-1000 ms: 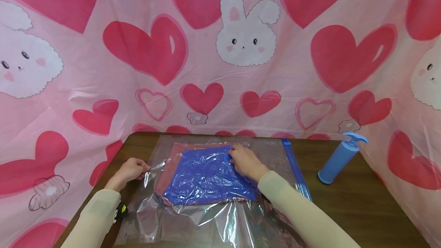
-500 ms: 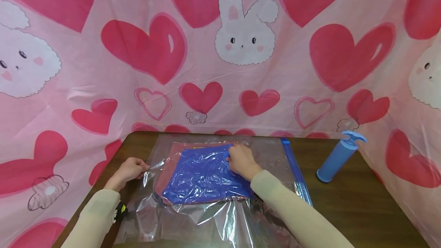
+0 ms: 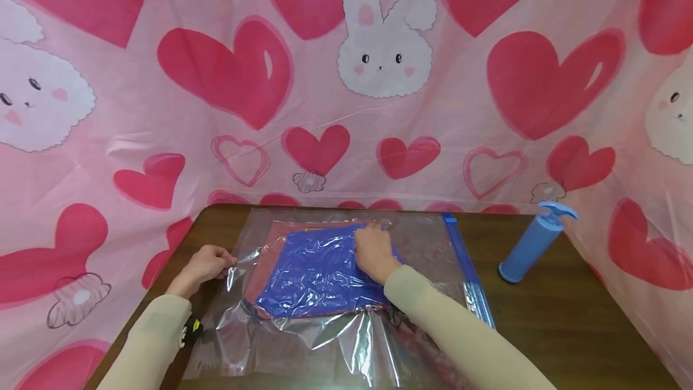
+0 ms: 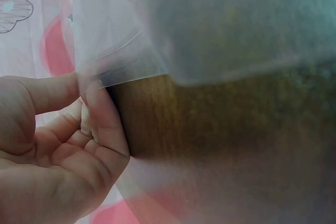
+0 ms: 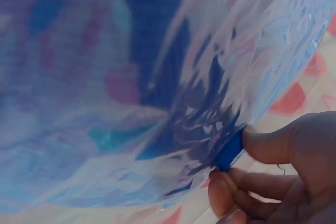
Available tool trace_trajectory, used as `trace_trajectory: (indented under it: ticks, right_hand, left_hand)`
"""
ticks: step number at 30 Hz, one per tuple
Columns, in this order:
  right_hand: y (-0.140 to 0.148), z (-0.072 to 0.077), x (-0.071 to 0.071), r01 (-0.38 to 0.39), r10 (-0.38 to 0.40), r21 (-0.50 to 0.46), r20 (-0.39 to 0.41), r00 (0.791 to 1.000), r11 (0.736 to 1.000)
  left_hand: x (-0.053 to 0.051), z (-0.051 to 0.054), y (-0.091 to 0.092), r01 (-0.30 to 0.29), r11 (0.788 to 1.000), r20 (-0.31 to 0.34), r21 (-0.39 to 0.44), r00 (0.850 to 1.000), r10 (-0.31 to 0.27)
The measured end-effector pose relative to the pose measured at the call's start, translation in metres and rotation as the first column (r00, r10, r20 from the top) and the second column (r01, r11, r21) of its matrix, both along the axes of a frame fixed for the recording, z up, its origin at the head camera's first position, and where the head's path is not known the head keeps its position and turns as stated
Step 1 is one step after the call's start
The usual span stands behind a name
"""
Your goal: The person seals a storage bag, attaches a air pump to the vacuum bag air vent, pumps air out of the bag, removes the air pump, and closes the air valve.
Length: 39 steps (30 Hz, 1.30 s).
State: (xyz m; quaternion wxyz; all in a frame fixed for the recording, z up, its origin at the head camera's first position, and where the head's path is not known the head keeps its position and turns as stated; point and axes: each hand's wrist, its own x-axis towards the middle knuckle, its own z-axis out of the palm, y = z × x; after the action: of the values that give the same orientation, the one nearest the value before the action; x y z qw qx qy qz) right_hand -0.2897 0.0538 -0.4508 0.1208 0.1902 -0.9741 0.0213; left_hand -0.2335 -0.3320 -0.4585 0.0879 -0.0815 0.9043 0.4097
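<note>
A clear plastic vacuum storage bag (image 3: 303,351) lies across the table, with folded blue fabric (image 3: 314,275) over pinkish-red fabric (image 3: 264,266) inside it. At the bag's left edge my left hand (image 3: 208,265) pinches the film; in the left wrist view the thumb and a finger meet on the bag's edge (image 4: 126,77). Over the right part of the blue fabric, my right hand (image 3: 375,251) grips a small blue valve cap (image 5: 229,150) on the film between thumb and fingers. The head view hides that cap behind the hand.
A blue hand pump (image 3: 530,248) stands tilted in view on the right of the wooden table (image 3: 563,330). The bag's blue zip strip (image 3: 464,257) runs along its right side. A pink heart-and-rabbit cloth (image 3: 325,95) surrounds the table.
My right hand has turned at the wrist and shifted slightly left, with its forearm following. The left hand keeps its pinch on the bag's edge.
</note>
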Motion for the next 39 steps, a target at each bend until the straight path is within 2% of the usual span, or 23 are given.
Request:
trace_trajectory:
  ticks: [4,8,12,16,22,26,29,36,39]
  right_hand:
    - [0.013,0.007,0.004,0.014,-0.008,-0.093,0.069,0.998,0.996]
    - [0.036,0.021,0.017,0.036,-0.009,-0.193,0.136,0.991,0.98]
    - [0.061,0.034,0.04,0.045,0.009,-0.263,0.199,0.98,0.964]
    - [0.087,0.037,0.069,0.06,0.022,-0.321,0.246,0.969,0.945]
    - [0.125,0.035,0.109,0.049,0.07,-0.438,0.251,0.965,0.898]
    - [0.147,0.031,0.131,0.093,0.037,-0.46,0.266,0.963,0.883]
    - [0.16,0.026,0.143,0.144,0.003,-0.465,0.301,0.954,0.874]
    - [0.176,0.015,0.159,0.264,-0.061,-0.476,0.399,0.915,0.839]
    - [0.178,0.009,0.162,0.289,-0.071,-0.468,0.428,0.901,0.835]
  left_hand:
    - [0.001,0.001,0.001,0.0,1.0,0.003,0.0,1.0,0.0]
    - [0.0,0.002,0.0,0.0,1.0,0.0,-0.005,1.0,0.0]
    - [0.0,0.004,0.0,0.004,1.0,-0.007,-0.012,1.0,-0.005]
    - [0.0,0.004,0.001,0.007,1.0,-0.012,-0.019,1.0,-0.007]
    - [0.002,0.002,0.002,0.0,1.0,-0.014,-0.028,1.0,-0.001]
    - [0.002,0.004,0.003,-0.012,0.999,-0.042,-0.039,0.999,0.01]
    - [0.003,0.004,0.004,-0.02,0.999,-0.057,-0.05,0.998,0.018]
    - [0.005,-0.002,0.002,-0.02,0.999,-0.053,-0.046,0.998,0.017]
    - [0.005,-0.005,0.001,-0.026,0.999,-0.058,-0.02,0.998,0.025]
